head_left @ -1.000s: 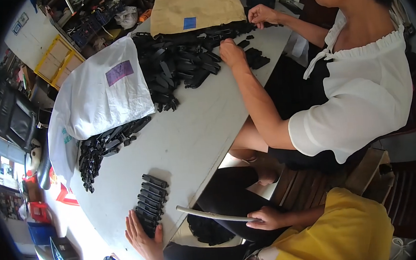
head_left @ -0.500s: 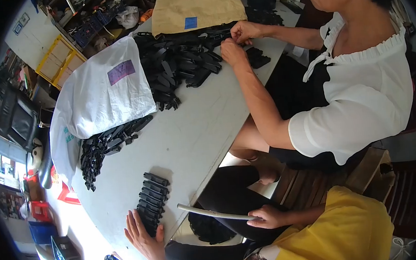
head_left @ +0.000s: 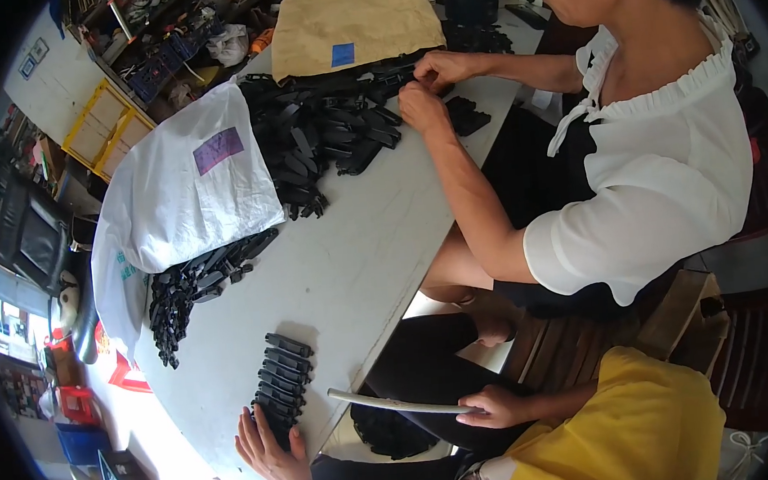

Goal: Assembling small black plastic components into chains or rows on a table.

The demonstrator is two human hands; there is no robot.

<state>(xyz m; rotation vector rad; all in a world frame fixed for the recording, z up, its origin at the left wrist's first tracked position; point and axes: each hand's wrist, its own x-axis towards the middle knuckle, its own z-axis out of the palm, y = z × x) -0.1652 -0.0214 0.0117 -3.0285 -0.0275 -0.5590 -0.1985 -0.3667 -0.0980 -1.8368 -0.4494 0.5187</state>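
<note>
A row of black plastic clip-like pieces [head_left: 284, 367] lies side by side near the table's front left edge. At the row's near end, my left hand [head_left: 277, 458] rests with its thumb spread away from the fingers, touching the last pieces and partly covering them. My right hand [head_left: 490, 406] is closed around one end of a pale, slightly bent rod [head_left: 401, 405]. The rod's other end reaches over the table edge, a short way right of the row.
A co-worker's hands [head_left: 426, 92] handle small black parts across the table [head_left: 349, 252]. Heaps of black parts [head_left: 304, 142] lie beside a white sack [head_left: 191, 192] and a tan sack [head_left: 353, 17]. Below the table edge a tub [head_left: 346, 441] holds black pieces.
My left hand's fingers have bent slightly more around the row's near end. The rod stays in my right hand, almost unmoved. The view has shifted a little.
</note>
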